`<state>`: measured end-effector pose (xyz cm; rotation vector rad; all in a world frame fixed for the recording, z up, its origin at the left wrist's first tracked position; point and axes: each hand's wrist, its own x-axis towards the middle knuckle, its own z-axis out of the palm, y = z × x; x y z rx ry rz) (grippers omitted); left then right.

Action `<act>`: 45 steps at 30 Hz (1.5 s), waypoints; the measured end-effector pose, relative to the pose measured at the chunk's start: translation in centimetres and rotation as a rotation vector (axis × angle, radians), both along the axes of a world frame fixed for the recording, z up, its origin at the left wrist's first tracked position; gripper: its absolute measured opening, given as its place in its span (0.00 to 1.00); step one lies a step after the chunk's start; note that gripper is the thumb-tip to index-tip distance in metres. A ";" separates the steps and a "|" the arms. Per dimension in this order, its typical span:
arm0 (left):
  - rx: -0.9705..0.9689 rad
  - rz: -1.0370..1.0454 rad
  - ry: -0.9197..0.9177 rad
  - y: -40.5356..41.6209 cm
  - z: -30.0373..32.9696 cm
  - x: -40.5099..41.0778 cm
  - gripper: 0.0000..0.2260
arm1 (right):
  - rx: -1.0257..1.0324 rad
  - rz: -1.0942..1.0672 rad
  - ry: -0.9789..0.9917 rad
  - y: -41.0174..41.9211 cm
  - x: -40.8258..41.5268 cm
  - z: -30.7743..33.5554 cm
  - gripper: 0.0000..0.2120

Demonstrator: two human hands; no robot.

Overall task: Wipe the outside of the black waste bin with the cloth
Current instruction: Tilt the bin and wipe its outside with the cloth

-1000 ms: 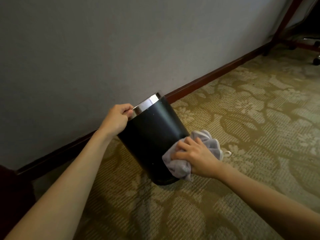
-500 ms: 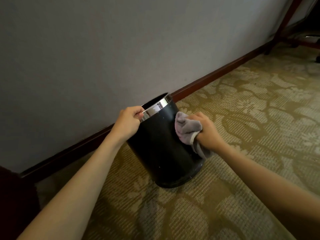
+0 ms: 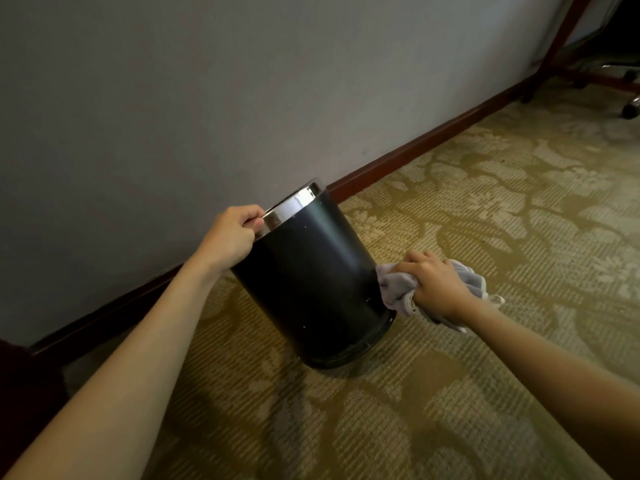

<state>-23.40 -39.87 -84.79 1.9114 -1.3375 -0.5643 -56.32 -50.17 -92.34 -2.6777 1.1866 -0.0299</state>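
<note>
The black waste bin (image 3: 311,278) with a shiny metal rim stands tilted on the patterned carpet, its top leaning left toward the wall. My left hand (image 3: 232,237) grips the rim at its left side. My right hand (image 3: 433,282) holds a bunched pale grey cloth (image 3: 394,289) and presses it against the bin's lower right side, near the base. Part of the cloth trails behind my wrist.
A grey wall (image 3: 207,98) with a dark red skirting board (image 3: 415,154) runs just behind the bin. Wooden furniture legs (image 3: 554,46) and a chair castor (image 3: 628,110) are at the far upper right. Patterned carpet (image 3: 485,220) spreads to the right and front.
My right hand slid the cloth from the upper right side of the bin, near the rim, down to its lower right side. The left hand kept its hold on the rim.
</note>
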 end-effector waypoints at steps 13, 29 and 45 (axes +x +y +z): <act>0.078 -0.036 -0.034 0.2 1.6 -1.5 0.12 | -0.595 0.741 0.082 10.9 7.2 -0.7 0.08; 0.068 0.013 -0.012 0.8 0.8 0.1 0.12 | -0.216 -0.056 -0.062 2.7 1.9 1.2 0.21; 0.195 -0.235 -0.129 1.3 3.7 -3.8 0.07 | 0.192 -0.192 -0.481 5.2 1.9 -0.2 0.14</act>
